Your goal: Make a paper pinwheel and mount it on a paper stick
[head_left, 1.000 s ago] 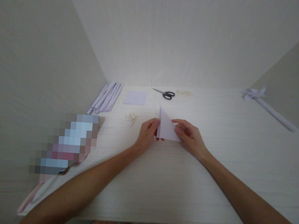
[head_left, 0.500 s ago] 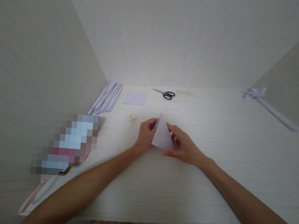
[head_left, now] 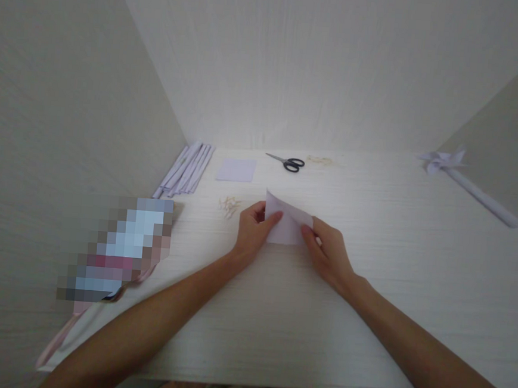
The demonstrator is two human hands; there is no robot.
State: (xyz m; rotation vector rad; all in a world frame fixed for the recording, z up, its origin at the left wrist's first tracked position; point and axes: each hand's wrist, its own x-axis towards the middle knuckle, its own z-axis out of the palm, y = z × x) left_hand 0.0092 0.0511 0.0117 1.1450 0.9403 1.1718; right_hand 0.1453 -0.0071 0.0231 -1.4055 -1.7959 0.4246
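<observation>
Between my two hands is a sheet of pale lilac-white paper (head_left: 289, 226), held up over the table with its top edge slanting down to the right. My left hand (head_left: 253, 232) pinches the paper's left side, thumb on the near face and fingers behind. At the right edge, my right hand (head_left: 329, 247) grips it in a similar way, its thumb in front. The far side of the paper and most fingertips are hidden. A small heap of short pale sticks (head_left: 230, 205) lies just beyond my left hand.
At the back lie a flat paper square (head_left: 236, 170), black-handled scissors (head_left: 292, 164) and some small pale pieces (head_left: 319, 160). Several rolled paper sticks (head_left: 184, 170) rest by the left wall, above a blurred-out item (head_left: 125, 243). A paper pinwheel (head_left: 479, 190) lies at the right.
The paper has gone from a folded, upright triangular shape to a more opened, flatter sheet facing me. My left thumb has come onto its front, and my right hand has shifted slightly right.
</observation>
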